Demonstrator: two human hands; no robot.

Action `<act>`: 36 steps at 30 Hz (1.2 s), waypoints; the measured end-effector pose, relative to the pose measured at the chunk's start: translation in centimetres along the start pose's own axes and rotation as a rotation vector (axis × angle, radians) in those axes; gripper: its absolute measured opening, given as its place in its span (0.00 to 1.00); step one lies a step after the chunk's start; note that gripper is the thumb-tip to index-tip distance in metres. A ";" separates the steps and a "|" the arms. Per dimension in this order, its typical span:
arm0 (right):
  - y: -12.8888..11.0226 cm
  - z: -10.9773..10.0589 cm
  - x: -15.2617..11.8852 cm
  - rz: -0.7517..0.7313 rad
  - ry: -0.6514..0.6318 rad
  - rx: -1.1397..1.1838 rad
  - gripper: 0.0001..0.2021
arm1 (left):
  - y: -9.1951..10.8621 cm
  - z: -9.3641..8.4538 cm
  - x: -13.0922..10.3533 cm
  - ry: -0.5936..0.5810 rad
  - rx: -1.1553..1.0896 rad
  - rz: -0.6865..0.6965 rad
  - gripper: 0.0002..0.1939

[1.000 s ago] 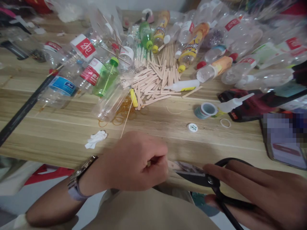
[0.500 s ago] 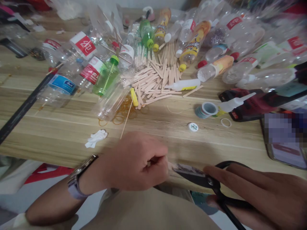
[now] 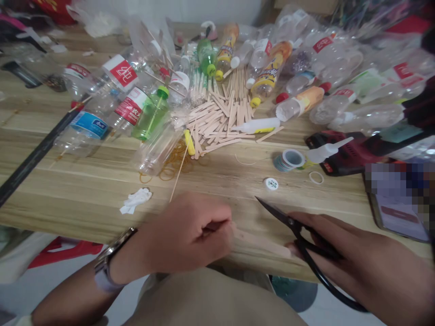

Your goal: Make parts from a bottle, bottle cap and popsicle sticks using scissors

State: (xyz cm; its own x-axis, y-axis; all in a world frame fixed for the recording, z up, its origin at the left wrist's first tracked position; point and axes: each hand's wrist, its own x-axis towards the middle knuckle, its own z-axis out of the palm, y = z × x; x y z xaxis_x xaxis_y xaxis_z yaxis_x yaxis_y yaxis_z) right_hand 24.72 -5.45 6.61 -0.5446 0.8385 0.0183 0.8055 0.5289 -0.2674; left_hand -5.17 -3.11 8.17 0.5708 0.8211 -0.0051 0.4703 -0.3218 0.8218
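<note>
My left hand (image 3: 190, 231) is closed at the table's front edge, pinching one end of a pale, flat strip (image 3: 263, 243) that looks like a wooden stick. The strip runs right to the fingertips of my right hand (image 3: 360, 253). That hand is wrapped round black-handled scissors (image 3: 292, 222), whose blades look closed and point up and left, above the strip. A thin stick (image 3: 180, 170) rises behind my left hand. A white cap (image 3: 271, 184) lies beyond the scissor tips.
Craft sticks (image 3: 217, 117) are piled mid-table, with plastic bottles (image 3: 90, 124) around them. Rubber bands (image 3: 173, 163), crumpled white tissue (image 3: 136, 200), a tape roll (image 3: 288, 160), a glue bottle (image 3: 328, 150), a power tool (image 3: 346, 151) and a phone (image 3: 397, 213) lie nearer.
The scissors have swung up and away from the strip, and their blades have come together. The strip now shows between my hands. My left hand has shifted slightly left.
</note>
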 end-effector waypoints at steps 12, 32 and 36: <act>-0.5 3.5 3.5 -0.225 0.146 -0.067 0.16 | 0.4 1.4 -0.6 0.173 -0.231 -0.161 0.27; -2.5 3.2 9.5 -0.066 0.253 0.452 0.14 | -5.1 -1.6 3.3 0.141 0.927 -0.777 0.14; -2.3 3.0 9.8 -0.060 0.349 0.453 0.12 | -5.0 -1.1 3.8 0.071 0.941 -0.822 0.16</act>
State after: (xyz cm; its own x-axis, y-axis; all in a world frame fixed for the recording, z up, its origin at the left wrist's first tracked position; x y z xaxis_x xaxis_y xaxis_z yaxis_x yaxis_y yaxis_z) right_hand 16.86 1.19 4.49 -0.4144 0.8432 0.3424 0.5532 0.5321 -0.6410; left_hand -6.06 2.15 4.62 -0.1428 0.9527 -0.2683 0.9847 0.1095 -0.1355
